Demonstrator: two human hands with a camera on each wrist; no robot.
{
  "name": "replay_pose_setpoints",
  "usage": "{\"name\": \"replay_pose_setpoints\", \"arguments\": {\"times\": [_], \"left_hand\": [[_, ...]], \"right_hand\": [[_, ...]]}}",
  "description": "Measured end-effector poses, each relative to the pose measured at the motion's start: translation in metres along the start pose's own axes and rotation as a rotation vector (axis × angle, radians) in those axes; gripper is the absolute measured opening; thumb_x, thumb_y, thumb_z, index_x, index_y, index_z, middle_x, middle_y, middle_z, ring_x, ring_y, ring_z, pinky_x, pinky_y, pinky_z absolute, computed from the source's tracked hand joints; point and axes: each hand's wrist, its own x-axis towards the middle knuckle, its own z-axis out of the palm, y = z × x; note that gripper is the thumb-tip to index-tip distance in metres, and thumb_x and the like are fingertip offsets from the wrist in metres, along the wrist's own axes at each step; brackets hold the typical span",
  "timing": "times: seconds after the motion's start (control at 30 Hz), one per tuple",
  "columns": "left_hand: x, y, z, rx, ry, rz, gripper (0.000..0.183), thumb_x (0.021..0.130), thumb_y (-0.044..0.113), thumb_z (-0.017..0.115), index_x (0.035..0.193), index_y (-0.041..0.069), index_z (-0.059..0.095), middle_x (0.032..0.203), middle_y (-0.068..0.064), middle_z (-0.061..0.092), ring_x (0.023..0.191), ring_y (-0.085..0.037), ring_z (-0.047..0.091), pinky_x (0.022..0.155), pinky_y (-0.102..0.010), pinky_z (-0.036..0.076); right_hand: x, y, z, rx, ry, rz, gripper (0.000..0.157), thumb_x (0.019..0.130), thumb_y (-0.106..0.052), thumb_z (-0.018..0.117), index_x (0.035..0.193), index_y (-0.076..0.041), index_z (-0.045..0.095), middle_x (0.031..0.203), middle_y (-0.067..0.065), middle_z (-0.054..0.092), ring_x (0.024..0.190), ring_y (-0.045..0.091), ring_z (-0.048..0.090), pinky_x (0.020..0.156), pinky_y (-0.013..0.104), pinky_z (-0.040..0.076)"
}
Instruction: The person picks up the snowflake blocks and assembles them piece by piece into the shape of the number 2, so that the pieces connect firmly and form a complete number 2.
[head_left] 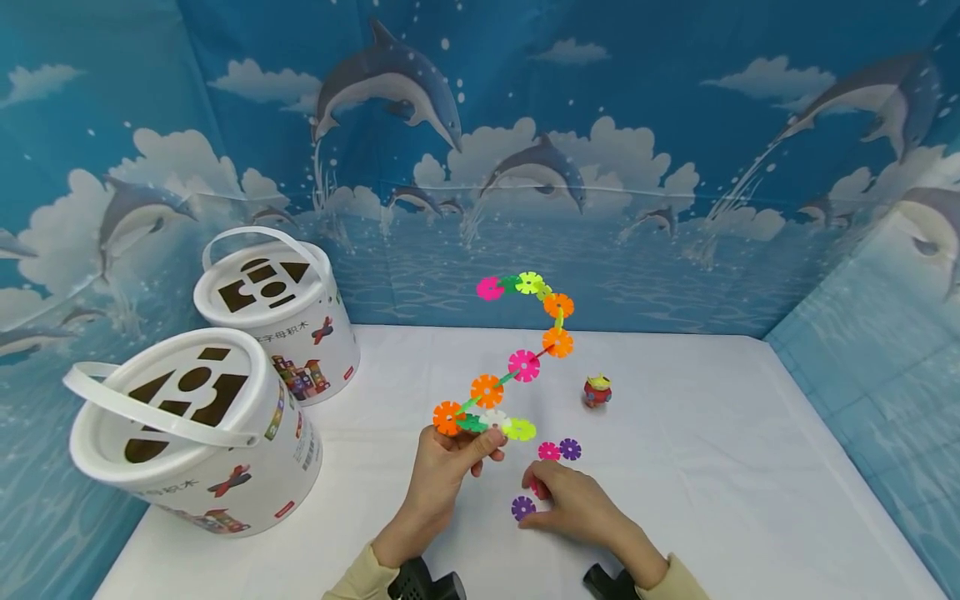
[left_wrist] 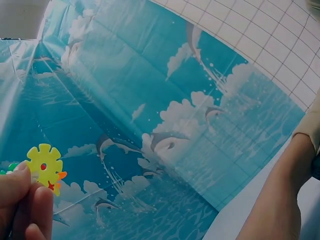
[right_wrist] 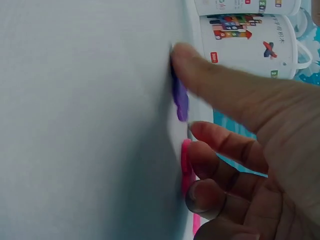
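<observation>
My left hand (head_left: 446,467) holds up a chain of interlocking snowflake discs (head_left: 524,366), thumb and fingers pinching it by the white disc (head_left: 492,418). A yellow disc (left_wrist: 44,165) sticks out beyond the fingertips in the left wrist view. The chain zigzags up through orange, pink and green discs. Low over the table, my right hand (head_left: 577,504) has its thumb at the edge of a flat purple disc (head_left: 522,507). Its other fingers bend loosely beside a pink disc (right_wrist: 186,167), which they partly cover in the head view.
Another pink disc (head_left: 549,451) and a purple disc (head_left: 570,449) lie just beyond the right hand. A small red and green toy figure (head_left: 597,391) stands farther back. Two white lidded buckets (head_left: 258,450) with handles occupy the left side. A dolphin-print curtain (head_left: 480,250) hangs behind the white table.
</observation>
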Motion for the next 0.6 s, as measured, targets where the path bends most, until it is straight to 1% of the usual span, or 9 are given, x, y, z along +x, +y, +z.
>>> {"name": "replay_pose_setpoints", "arguments": {"times": [0.17, 0.33, 0.47, 0.6], "left_hand": [[-0.0001, 0.0011, 0.0003, -0.005, 0.0, 0.002, 0.026, 0.088, 0.011, 0.069, 0.1, -0.011, 0.064, 0.074, -0.006, 0.069, 0.064, -0.014, 0.061, 0.051, -0.019, 0.039], [0.0002, 0.0013, 0.0007, -0.008, 0.007, 0.007, 0.025, 0.088, 0.011, 0.069, 0.098, -0.012, 0.065, 0.075, -0.006, 0.069, 0.065, -0.015, 0.062, 0.051, -0.019, 0.039], [0.0008, 0.0006, 0.0011, -0.016, 0.017, 0.008, 0.025, 0.087, 0.011, 0.069, 0.096, -0.012, 0.065, 0.076, -0.007, 0.069, 0.064, -0.015, 0.063, 0.05, -0.019, 0.039], [0.0014, 0.0, 0.0015, -0.023, 0.028, 0.016, 0.025, 0.087, 0.01, 0.07, 0.093, -0.013, 0.065, 0.076, -0.008, 0.069, 0.063, -0.015, 0.063, 0.05, -0.02, 0.039]], "right_hand": [[0.0014, -0.0021, 0.0006, 0.016, -0.003, 0.023, 0.035, 0.072, -0.039, 0.081, 0.086, -0.019, 0.057, 0.071, -0.008, 0.046, 0.063, 0.006, 0.041, 0.054, 0.025, 0.035], [0.0022, -0.0032, 0.0, 0.054, 0.003, 0.029, 0.034, 0.071, -0.035, 0.083, 0.083, -0.018, 0.056, 0.071, -0.007, 0.047, 0.064, 0.007, 0.042, 0.054, 0.025, 0.035], [0.0026, -0.0031, 0.002, 0.096, 0.006, -0.024, 0.032, 0.073, -0.026, 0.083, 0.085, -0.019, 0.054, 0.071, -0.007, 0.048, 0.063, 0.006, 0.043, 0.054, 0.025, 0.037], [0.0016, -0.0051, 0.0047, 0.146, 0.022, -0.103, 0.027, 0.079, -0.017, 0.078, 0.089, -0.02, 0.053, 0.07, -0.01, 0.049, 0.061, 0.003, 0.044, 0.053, 0.022, 0.039]]}}
